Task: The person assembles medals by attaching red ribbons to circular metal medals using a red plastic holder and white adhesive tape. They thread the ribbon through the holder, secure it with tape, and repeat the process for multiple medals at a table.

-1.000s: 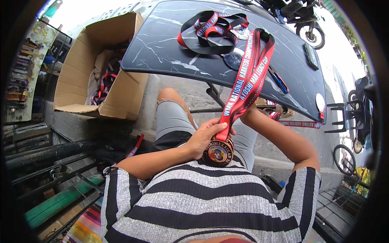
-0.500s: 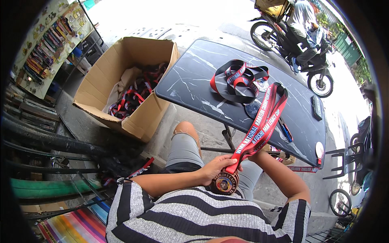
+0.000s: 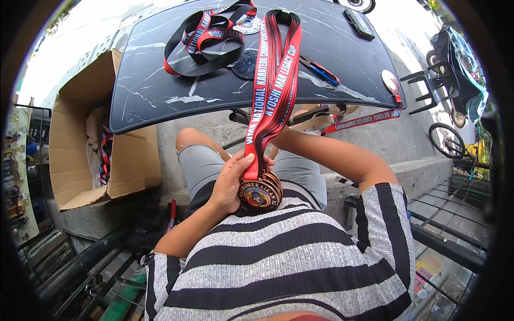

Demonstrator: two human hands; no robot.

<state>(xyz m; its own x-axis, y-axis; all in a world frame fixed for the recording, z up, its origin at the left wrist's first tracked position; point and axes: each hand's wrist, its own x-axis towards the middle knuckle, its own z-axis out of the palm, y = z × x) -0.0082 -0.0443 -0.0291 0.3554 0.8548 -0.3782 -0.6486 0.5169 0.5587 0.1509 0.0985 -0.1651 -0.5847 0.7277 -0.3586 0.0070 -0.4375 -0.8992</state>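
My left hand (image 3: 231,179) is closed around the lower end of a bundle of red and black medal ribbons (image 3: 272,91), its thumb pressed on top. Just below it hangs a stack of bronze-coloured round medals (image 3: 261,193) with a coloured centre, in front of my striped shirt. The ribbons stretch up and away, their far end over the table. My right hand (image 3: 282,137) is behind the bundle, its fingers mostly hidden by the ribbons. On the black marble-patterned table (image 3: 155,80) lie a loosely looped ribbon (image 3: 218,52), a silver medal (image 3: 248,24) and a dark disc (image 3: 246,65).
A blue and black slim tool (image 3: 320,71) and a black oblong object (image 3: 358,24) lie farther right on the table. Near its right edge is another medal (image 3: 391,82), its ribbon (image 3: 364,120) hanging below. At left stands an open cardboard box (image 3: 134,160) with ribbons inside.
My view has turned right and downward, so the table and box sit farther left. The motorcycle rider has left the picture. Both hands stay at the same ribbon bundle.
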